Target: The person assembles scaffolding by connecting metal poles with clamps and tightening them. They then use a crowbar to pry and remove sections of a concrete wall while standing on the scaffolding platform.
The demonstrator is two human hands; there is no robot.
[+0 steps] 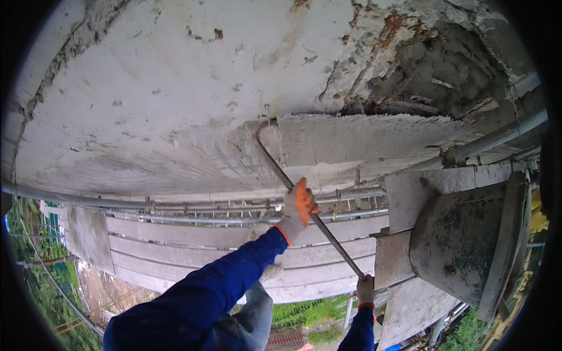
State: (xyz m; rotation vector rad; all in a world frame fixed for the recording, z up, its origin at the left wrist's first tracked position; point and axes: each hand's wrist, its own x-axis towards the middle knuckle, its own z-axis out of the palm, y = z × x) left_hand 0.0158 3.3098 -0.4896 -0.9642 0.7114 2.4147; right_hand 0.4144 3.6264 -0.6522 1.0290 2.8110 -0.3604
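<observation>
A long steel bar (pixel 339 248) runs slantwise through the middle of the frame, its upper end at the concrete beam (pixel 175 82) and its lower end toward the lower right. It is dark grey and slim, straight along most of its length, and curls into a hook at the top. The hook lies against the underside, beside the edge of a rough grey slab (pixel 363 137); how firmly it bears there cannot be told. The gloved left hand (pixel 298 209) grasps the shaft near the centre with wrapped fingers; the gloved right hand (pixel 365 289) is closed round the lower end.

Near the right hand, a mortar-stained bucket (pixel 459 240) lies tipped on its side, crowding the right of the frame. Behind the bar, a metal pipe (pixel 234 220) and walkway planks (pixel 193 251) cross the middle. At upper right, a broken hollow (pixel 445 70) shows rusty streaks; greenery (pixel 35 251) fills the lower left edge.
</observation>
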